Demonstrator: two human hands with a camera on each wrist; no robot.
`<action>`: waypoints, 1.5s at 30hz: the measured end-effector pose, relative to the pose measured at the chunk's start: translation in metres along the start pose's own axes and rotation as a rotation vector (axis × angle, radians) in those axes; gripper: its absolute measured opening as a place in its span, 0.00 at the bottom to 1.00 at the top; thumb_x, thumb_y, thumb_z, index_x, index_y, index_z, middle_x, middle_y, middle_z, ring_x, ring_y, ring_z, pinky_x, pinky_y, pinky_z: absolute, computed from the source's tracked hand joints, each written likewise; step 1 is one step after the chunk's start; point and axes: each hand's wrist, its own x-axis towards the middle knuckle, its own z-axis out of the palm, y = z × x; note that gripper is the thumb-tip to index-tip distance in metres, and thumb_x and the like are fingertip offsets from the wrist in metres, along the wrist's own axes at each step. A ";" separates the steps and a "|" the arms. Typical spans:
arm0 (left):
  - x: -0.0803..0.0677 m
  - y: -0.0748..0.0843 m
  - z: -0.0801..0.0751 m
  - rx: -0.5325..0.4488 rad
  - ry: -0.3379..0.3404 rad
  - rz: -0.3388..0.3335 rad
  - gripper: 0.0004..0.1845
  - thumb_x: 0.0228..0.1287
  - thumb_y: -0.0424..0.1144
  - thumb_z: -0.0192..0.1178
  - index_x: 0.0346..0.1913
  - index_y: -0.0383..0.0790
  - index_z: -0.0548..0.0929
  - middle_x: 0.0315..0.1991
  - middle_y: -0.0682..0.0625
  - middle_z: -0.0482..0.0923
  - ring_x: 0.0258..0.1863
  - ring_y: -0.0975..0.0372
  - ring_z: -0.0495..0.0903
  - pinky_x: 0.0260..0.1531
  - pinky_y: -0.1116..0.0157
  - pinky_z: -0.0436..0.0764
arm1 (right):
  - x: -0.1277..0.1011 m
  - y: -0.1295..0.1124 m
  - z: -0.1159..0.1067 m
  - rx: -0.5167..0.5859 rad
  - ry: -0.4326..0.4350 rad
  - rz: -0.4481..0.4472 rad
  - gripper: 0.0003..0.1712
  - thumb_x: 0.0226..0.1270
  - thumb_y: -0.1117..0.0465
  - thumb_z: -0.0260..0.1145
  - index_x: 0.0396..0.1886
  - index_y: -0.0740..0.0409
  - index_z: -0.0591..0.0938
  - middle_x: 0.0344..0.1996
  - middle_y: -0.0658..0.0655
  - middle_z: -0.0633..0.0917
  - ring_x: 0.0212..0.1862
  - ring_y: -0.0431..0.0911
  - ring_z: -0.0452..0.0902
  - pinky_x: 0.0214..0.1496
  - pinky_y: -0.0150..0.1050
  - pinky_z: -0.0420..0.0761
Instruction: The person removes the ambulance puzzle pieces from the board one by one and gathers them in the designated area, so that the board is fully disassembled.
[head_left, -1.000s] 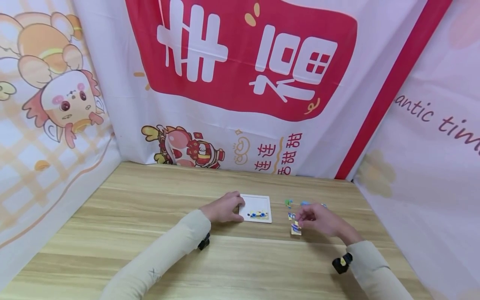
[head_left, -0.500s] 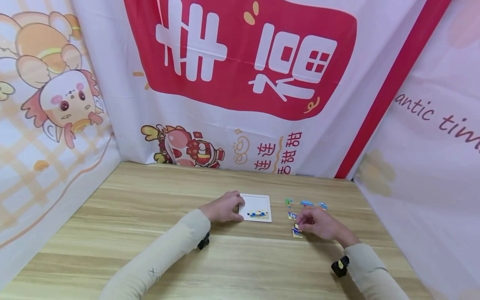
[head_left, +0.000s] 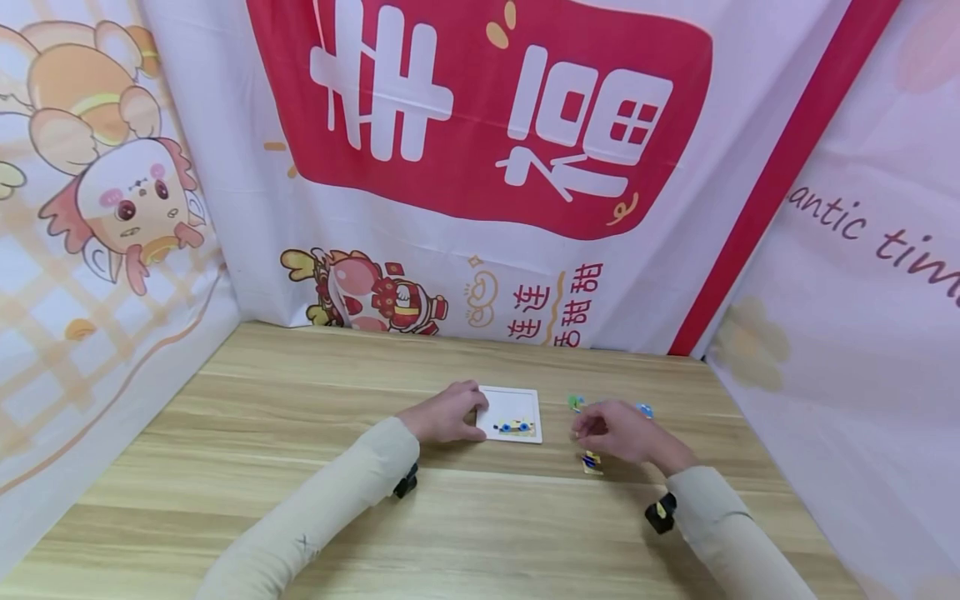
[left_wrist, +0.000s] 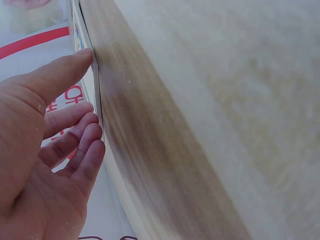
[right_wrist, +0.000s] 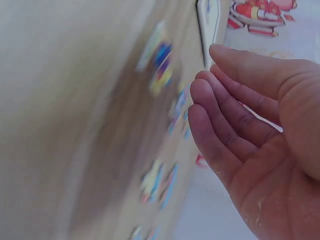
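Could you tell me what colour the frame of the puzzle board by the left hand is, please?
The puzzle board has a white frame; it shows best in the head view.

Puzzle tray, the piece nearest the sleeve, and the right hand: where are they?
puzzle tray (head_left: 517, 403), head view, bare white middle.
puzzle piece (head_left: 591, 462), head view, its centre.
right hand (head_left: 618, 431), head view, back of the hand.

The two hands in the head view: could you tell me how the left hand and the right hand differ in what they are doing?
The left hand rests on the left edge of the white puzzle tray; the right hand hovers among the loose puzzle pieces, apart from the tray. The left hand's fingers touch the tray; the right wrist view shows the right hand's fingers relaxed, holding nothing. Both wear cream sleeves and lie over the wooden table.
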 end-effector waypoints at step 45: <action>-0.001 0.001 0.002 -0.016 0.008 -0.002 0.28 0.60 0.51 0.66 0.60 0.41 0.77 0.52 0.49 0.73 0.49 0.62 0.70 0.57 0.61 0.74 | 0.082 -0.057 0.035 -0.165 -0.032 -0.186 0.13 0.53 0.68 0.74 0.39 0.52 0.87 0.33 0.47 0.86 0.37 0.40 0.79 0.41 0.33 0.79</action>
